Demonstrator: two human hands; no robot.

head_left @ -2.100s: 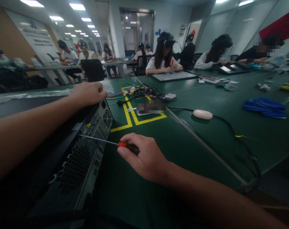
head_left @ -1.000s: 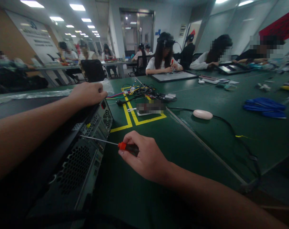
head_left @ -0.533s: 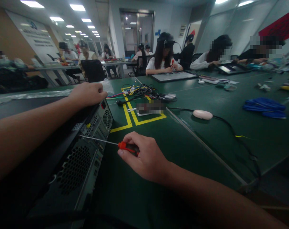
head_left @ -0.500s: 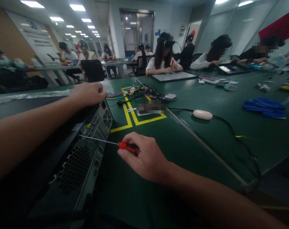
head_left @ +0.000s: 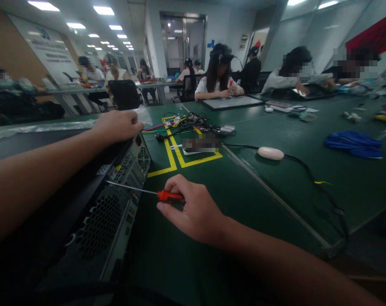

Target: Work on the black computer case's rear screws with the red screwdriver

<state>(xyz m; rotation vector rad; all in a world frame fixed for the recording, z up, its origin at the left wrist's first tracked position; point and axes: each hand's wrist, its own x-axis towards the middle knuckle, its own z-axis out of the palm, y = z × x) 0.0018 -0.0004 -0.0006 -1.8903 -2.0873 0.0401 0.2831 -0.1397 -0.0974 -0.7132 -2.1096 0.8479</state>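
Observation:
A black computer case [head_left: 52,170] lies at the left, its rear panel with vent grilles and ports turned toward the right. On its top, near the far rear corner, my left hand [head_left: 118,124] rests with the fingers curled down over the edge. My right hand [head_left: 193,208] grips a screwdriver by its red and black handle [head_left: 169,195] between thumb and fingers. The long metal shaft [head_left: 132,187] points left, its tip at the upper edge of the rear panel. Whether the tip sits on a screw is too small to tell.
Beyond the case lie tangled cables [head_left: 193,123] and a phone-like item [head_left: 201,145] within yellow tape [head_left: 202,160]. A pale oval device [head_left: 271,153] sits on a black cord. Blue cloth [head_left: 353,143] lies at the right. A co-worker [head_left: 220,80] sits across the green table [head_left: 259,204].
My right fingers have shifted slightly around the screwdriver handle, with the thumb a little lower. The tip and my left hand stay put. A co-worker at the right has moved their arms and head.

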